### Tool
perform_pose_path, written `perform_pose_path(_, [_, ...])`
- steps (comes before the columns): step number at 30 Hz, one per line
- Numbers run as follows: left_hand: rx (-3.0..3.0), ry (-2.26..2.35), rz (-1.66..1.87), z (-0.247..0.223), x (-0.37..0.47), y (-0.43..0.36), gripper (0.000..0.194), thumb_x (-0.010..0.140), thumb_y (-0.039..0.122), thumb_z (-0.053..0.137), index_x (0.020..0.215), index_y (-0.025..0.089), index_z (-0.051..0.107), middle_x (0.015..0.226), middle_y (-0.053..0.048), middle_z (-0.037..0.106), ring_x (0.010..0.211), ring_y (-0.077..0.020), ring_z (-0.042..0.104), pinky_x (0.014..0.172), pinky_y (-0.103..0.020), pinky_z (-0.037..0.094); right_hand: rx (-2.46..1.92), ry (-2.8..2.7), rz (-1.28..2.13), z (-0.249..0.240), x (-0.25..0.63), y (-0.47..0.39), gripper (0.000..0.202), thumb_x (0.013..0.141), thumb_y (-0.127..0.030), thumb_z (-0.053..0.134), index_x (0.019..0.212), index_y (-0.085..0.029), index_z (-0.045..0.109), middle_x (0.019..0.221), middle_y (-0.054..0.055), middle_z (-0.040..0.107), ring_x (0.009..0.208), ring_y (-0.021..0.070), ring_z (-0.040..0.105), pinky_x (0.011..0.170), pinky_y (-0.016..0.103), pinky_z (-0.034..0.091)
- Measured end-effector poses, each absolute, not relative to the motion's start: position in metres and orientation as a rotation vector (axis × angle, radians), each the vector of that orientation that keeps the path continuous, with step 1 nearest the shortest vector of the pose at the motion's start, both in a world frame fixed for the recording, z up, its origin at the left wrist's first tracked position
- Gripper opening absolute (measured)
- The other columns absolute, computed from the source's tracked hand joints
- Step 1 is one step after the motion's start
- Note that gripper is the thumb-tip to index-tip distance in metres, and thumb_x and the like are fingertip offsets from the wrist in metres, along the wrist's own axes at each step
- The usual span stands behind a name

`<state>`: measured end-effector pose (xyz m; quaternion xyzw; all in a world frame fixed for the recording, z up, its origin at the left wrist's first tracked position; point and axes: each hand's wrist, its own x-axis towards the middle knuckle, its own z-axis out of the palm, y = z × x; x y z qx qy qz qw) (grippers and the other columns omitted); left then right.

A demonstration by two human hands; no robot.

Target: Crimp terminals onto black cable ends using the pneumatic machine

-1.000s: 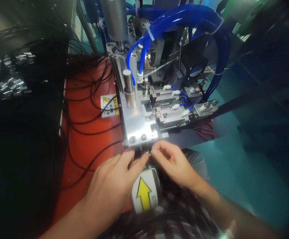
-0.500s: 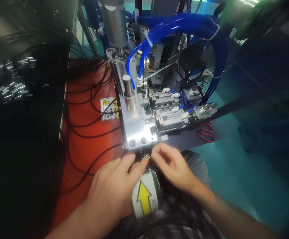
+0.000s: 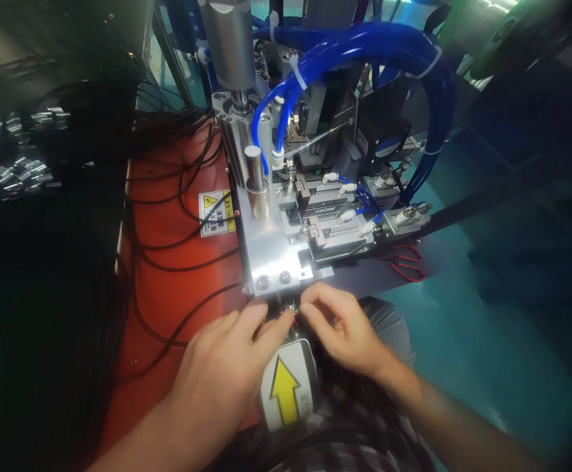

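Note:
Between my two hands, at the front edge of the metal machine block (image 3: 272, 252), sits a small part with thin coloured wires (image 3: 293, 308). My left hand (image 3: 237, 351) lies beside it, its thumb and fingers close together and a fingertip on the part. On the other side my right hand (image 3: 342, 328) is closed in a pinch, its fingertips at the part's right edge. What the pinch holds is too small to make out. Below the part is a white plate with a yellow arrow (image 3: 284, 390).
Black cables (image 3: 182, 269) cross the red surface (image 3: 155, 295) at the left, near a warning label (image 3: 217, 214). Thick blue hoses (image 3: 365, 42) arch over the pneumatic cylinders (image 3: 340, 236). Red-handled scissors (image 3: 408, 263) lie right of the block.
The view has shifted very slightly. Both hands keep nearly the same pose at the small wired part.

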<state>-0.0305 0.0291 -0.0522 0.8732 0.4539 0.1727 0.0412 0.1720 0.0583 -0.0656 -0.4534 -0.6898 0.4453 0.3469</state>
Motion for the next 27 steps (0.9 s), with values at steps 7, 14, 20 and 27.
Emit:
perform_pose_path(7, [2.678,1.411,0.49,-0.052,-0.029,0.029,0.037,0.088,0.014,0.046,0.122,0.021,0.056,0.084,-0.004,0.054,0.063,-0.0186,0.052,0.052,-0.029,0.039,-1.312,-1.554,1.35,-0.059,0.164,0.056,0.017,0.091,-0.021,0.05,0.074,-0.018,0.052,0.069,-0.002,0.049,0.062,0.0126,0.045,0.058,0.024,0.038])
perform_pose_path(14, [2.689,1.417,0.517,-0.052,-0.028,0.03,0.037,0.088,0.011,0.044,0.121,0.021,0.056,0.083,-0.004,0.054,0.061,-0.0179,0.053,0.052,-0.029,0.039,-1.367,-1.43,1.402,-0.057,0.159,0.054,0.018,0.089,-0.024,0.052,0.072,-0.018,0.051,0.065,-0.003,0.046,0.06,0.0117,0.041,0.055,0.024,0.035])
perform_pose_path(20, [2.681,1.41,0.535,-0.053,-0.029,0.03,0.036,0.089,0.013,0.041,0.12,0.021,0.057,0.086,-0.005,0.056,0.064,-0.018,0.055,0.054,-0.029,0.042,-1.42,-1.277,1.563,-0.053,0.158,0.055,0.021,0.087,-0.03,0.055,0.07,-0.018,0.05,0.061,-0.005,0.043,0.056,0.0107,0.039,0.053,0.023,0.035])
perform_pose_path(27, [2.664,1.389,0.535,-0.05,-0.029,0.031,0.035,0.091,0.013,0.04,0.12,0.021,0.058,0.084,-0.004,0.056,0.065,-0.0174,0.055,0.055,-0.028,0.042,-1.349,-1.21,1.698,-0.051,0.163,0.053,0.031,0.089,-0.043,0.054,0.073,-0.018,0.052,0.064,-0.003,0.053,0.054,0.01,0.043,0.051,0.023,0.036])
